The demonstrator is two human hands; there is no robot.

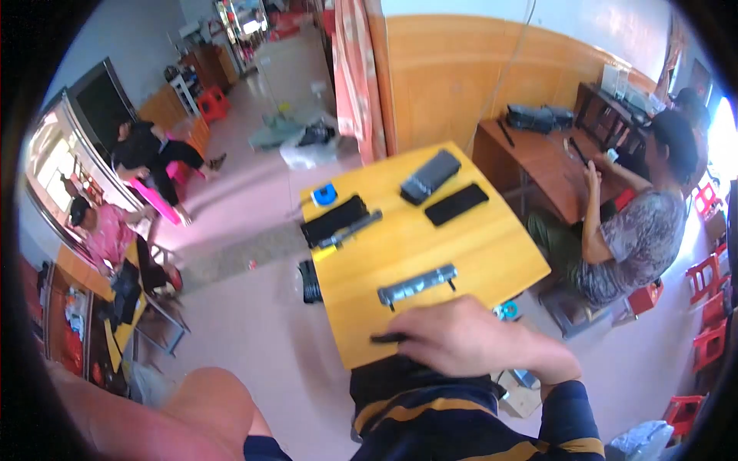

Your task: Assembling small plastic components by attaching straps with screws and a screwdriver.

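Yellow counter in front of me, seen from above, with its contents in descending size. A person sits beyond its right side. My right hand is over the near edge, fingers curled together with little gap, holding a slim black piece. My left hand is out of view; only part of my left arm shows at near left, so I cannot tell whether that hand is open or what it holds.

Far part: a dark case, with a black pad just on its near side, to the right. Far left: a second dark pad, a grey rod along its near-right edge.

Middle: a grey bar lies just far of my right hand, the nearer of the two, and slightly left of it. Its long axis runs left to right, the right end a little farther away.

Far-left corner: a blue roll. Smallest, the black piece projects left from my fingertips, its long axis also roughly left to right. No brand, label or writing is legible to me.
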